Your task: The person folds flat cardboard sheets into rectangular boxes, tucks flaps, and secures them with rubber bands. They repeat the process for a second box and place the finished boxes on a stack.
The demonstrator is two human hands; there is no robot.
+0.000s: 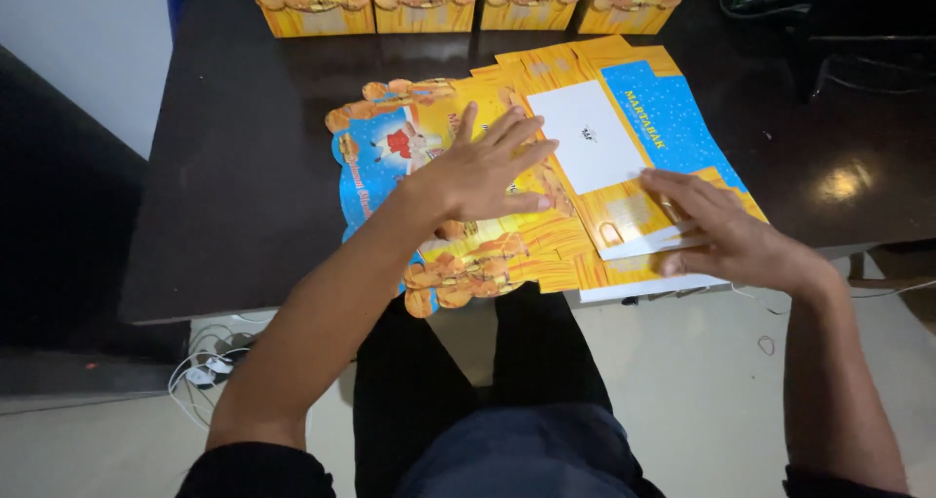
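A flat, unfolded yellow and blue cardboard box sheet [390, 147] lies on the dark table [244, 186]. My left hand [483, 172] rests flat on it with fingers spread. To its right lies a stack of flat box sheets [643, 118], the top one showing a white panel. My right hand [717, 230] pinches the near edge of the stack's top sheets between thumb and fingers.
Several folded yellow boxes [419, 1] stand in a row along the table's far edge. Dark cables [858, 79] lie at the far right. A tangle of white cords [210, 366] sits on the pale floor under the table's near left edge.
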